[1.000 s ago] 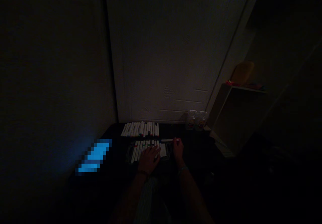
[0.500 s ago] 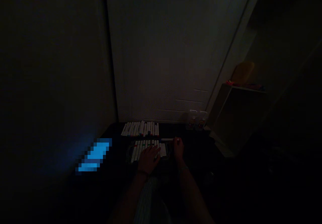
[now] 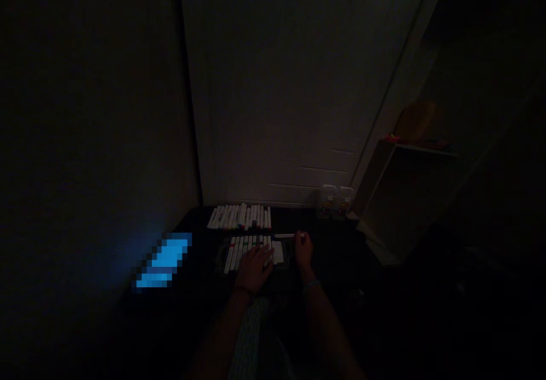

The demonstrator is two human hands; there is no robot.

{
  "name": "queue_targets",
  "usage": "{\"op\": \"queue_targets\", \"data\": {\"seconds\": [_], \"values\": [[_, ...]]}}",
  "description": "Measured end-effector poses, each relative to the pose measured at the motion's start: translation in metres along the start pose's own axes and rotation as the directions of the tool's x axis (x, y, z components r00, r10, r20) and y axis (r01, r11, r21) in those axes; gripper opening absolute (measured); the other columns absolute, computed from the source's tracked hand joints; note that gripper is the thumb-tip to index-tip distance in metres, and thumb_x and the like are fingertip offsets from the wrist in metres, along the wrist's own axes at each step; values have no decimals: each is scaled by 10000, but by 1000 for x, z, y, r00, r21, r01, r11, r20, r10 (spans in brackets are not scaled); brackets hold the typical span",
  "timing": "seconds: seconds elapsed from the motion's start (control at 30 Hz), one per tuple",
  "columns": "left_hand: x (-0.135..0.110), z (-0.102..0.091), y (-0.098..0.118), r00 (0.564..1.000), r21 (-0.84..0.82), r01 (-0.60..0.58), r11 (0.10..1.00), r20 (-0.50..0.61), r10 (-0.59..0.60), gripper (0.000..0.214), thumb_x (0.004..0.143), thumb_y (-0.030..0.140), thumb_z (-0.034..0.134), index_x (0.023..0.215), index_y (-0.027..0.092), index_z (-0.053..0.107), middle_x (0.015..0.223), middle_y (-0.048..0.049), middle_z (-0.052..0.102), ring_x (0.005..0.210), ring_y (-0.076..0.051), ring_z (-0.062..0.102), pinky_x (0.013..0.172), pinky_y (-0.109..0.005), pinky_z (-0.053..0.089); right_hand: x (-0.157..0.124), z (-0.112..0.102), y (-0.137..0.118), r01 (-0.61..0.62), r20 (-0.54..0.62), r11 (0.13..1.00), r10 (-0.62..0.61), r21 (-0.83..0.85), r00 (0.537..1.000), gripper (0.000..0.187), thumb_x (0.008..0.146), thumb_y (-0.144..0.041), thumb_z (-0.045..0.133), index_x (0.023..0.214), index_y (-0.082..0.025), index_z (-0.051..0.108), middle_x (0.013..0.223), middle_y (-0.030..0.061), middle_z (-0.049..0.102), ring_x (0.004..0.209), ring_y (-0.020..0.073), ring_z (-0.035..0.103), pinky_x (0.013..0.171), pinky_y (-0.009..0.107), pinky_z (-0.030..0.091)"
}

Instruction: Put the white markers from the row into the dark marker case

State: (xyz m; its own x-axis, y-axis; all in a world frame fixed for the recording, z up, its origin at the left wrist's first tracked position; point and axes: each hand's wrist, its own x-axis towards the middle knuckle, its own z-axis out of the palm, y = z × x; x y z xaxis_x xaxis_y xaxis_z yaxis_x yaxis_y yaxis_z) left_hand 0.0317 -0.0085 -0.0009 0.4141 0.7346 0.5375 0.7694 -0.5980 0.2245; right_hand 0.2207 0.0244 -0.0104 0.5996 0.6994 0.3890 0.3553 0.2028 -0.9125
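In the dim head view, several white markers [image 3: 238, 249] lie side by side in a clear case [image 3: 220, 259] on a dark table. My left hand [image 3: 255, 266] rests over them, fingers spread and touching their lower parts. To its right, my right hand [image 3: 303, 249] is closed on one end of a single white marker [image 3: 283, 236], which lies sideways and points left, just beyond the case's right side. Behind the case, a second row of white markers [image 3: 239, 217] with coloured ends is laid out. Fine finger detail is lost in the dark.
A glowing blue, pixelated screen [image 3: 166, 260] lies at the table's left. Two clear plastic containers [image 3: 327, 202] stand by the back wall, right of the markers. Farther right is a shelf unit [image 3: 377, 181] with a yellowish object [image 3: 417, 121] on top.
The whole view has shifted slightly. Both hands keep nearly the same places, with the right one still on its sideways marker.
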Motion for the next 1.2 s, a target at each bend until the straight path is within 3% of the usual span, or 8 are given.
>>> {"op": "queue_targets", "data": {"seconds": [1.2], "values": [[-1, 4, -3, 999, 21, -25, 999, -32, 26, 361, 849, 295, 433, 1198, 315, 526, 1265, 18, 532, 1204, -233, 399, 992, -431, 313, -1, 0, -1, -13, 35, 1000, 14, -13, 999, 339, 818, -494, 415, 779, -195, 571, 684, 19, 645, 625, 150, 586, 579, 220, 386]]}}
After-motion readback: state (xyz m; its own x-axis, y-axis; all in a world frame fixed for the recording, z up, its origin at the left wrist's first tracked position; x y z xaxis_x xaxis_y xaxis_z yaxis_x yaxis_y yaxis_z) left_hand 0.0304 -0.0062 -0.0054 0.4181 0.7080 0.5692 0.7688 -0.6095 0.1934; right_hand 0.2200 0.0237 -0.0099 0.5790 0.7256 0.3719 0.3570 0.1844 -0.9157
